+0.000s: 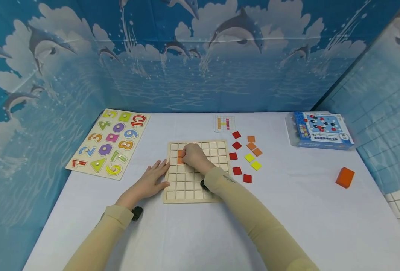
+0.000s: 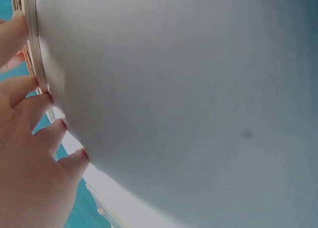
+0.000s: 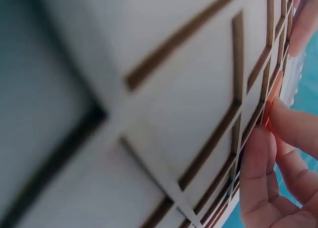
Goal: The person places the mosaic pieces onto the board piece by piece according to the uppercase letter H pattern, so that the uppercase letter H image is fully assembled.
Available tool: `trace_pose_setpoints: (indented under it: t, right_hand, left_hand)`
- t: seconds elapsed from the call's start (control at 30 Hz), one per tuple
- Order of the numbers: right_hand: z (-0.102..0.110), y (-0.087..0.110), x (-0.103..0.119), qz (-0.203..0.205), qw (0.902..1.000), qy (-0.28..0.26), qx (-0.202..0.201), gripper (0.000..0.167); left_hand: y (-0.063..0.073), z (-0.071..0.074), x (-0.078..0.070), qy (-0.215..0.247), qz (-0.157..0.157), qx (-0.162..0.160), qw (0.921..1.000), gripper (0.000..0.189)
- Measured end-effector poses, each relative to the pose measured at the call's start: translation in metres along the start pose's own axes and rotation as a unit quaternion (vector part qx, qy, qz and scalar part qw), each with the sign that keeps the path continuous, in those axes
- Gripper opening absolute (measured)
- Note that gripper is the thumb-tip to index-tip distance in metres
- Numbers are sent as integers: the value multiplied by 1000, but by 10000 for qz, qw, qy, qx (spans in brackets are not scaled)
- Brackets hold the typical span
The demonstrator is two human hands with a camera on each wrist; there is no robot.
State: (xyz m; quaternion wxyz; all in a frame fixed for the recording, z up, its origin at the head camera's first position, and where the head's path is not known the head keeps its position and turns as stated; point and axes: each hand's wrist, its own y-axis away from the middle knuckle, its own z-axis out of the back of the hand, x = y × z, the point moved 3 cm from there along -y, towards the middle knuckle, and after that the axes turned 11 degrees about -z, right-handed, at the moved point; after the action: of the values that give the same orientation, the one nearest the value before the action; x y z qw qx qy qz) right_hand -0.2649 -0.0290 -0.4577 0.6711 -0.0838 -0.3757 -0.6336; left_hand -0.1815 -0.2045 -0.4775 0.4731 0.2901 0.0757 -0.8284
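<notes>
A wooden grid board (image 1: 181,186) lies flat on the white table in the head view. My left hand (image 1: 150,180) rests with spread fingers against its left edge; in the left wrist view its fingertips (image 2: 74,158) touch down beside the board's rim. Over the board's upper left cells, my right hand (image 1: 194,155) pinches a thin orange square tile (image 3: 272,101) between thumb and fingers, low over the grid. Orange tile colour (image 1: 180,160) also shows in the cells beside the fingertips. The right hand hides part of that area, and the right forearm covers the board's lower right.
Right of the board lie several red tiles (image 1: 237,171), orange tiles (image 1: 251,139) and two yellow tiles (image 1: 256,165). A pattern card (image 1: 225,123) lies behind. A number puzzle board (image 1: 108,145) is at left; a blue boxed set (image 1: 323,130) and an orange block (image 1: 345,177) are at right.
</notes>
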Motion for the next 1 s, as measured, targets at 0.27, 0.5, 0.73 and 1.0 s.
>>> trace_pose_setpoints:
  t: [0.27,0.5,0.73,1.0]
  right_hand:
    - [18,7,-14,38,9991,-423,7,10]
    - [52,22,-48,-120,9953,-957,-41,20]
    - [93,34,-103,-810,9903,-1065,-377,29]
    - [139,50,-162,-1591,9762,-1233,-811,39]
  left_hand:
    - [0,2,-2,-1,-54,-24,10000,73]
    - [2,2,-4,53,-27,-50,10000,73]
    - [3,0,-3,55,-10,-43,10000,74]
    - [1,-1,-3,49,-52,-93,9999,74]
